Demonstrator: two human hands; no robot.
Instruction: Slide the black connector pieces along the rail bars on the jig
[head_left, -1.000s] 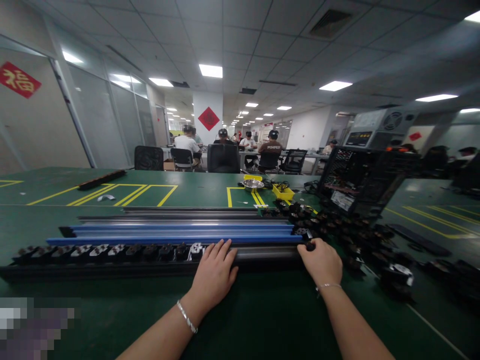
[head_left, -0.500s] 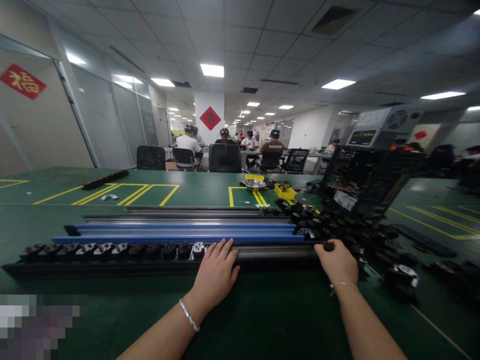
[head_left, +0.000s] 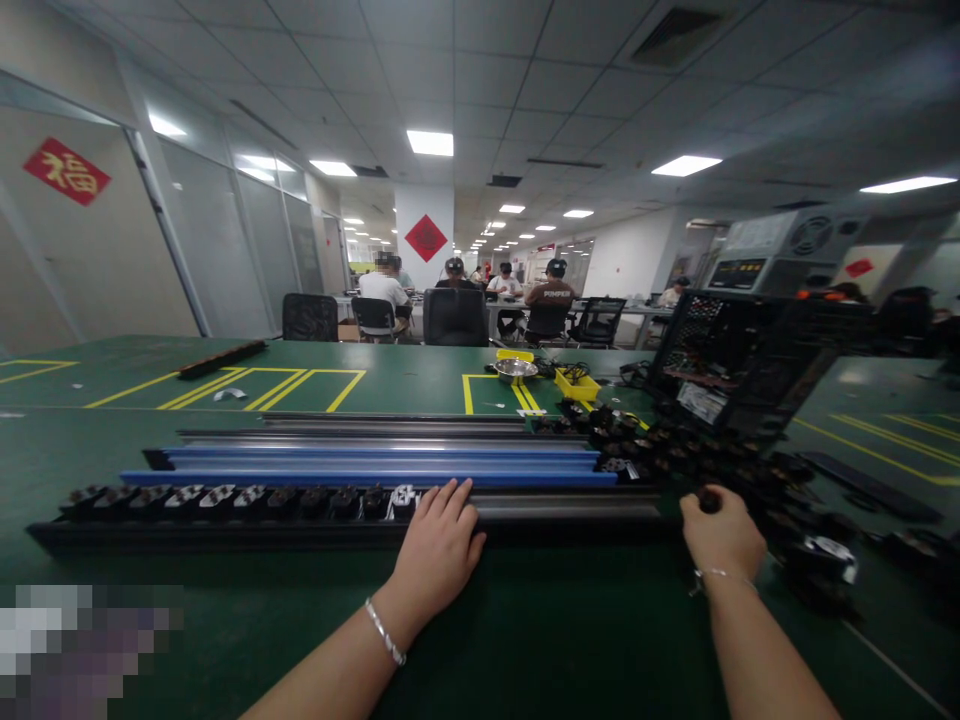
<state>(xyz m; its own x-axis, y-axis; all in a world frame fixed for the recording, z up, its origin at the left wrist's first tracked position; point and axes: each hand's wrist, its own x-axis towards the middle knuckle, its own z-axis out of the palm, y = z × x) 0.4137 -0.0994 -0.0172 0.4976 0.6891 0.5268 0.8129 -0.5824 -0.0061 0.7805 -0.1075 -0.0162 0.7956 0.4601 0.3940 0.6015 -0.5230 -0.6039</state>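
Observation:
A long black rail (head_left: 570,508) lies across the table, with a row of black, socket-like modules (head_left: 281,502) seated along its left part. My left hand (head_left: 442,545) lies flat over the rail, fingers stretched out and thumb apart, touching it beside a white-marked module (head_left: 403,500). Just past the rail's right end, my right hand (head_left: 724,535) is closed around a small dark part (head_left: 708,499); most of that part is hidden by the fingers. Many loose black modules (head_left: 675,450) are heaped beyond and to the right of this hand.
Blue-edged rails (head_left: 375,478) lie parallel behind the black one. Farther back are a metal bowl (head_left: 515,370), a yellow bin (head_left: 577,384) and an open computer case (head_left: 739,355). A dark strip (head_left: 222,359) lies at left. Several people sit at tables beyond.
My right hand has moved right, off the rail's end, with the small dark part in its fingers. My left hand stays on the rail. The view has shifted slightly.

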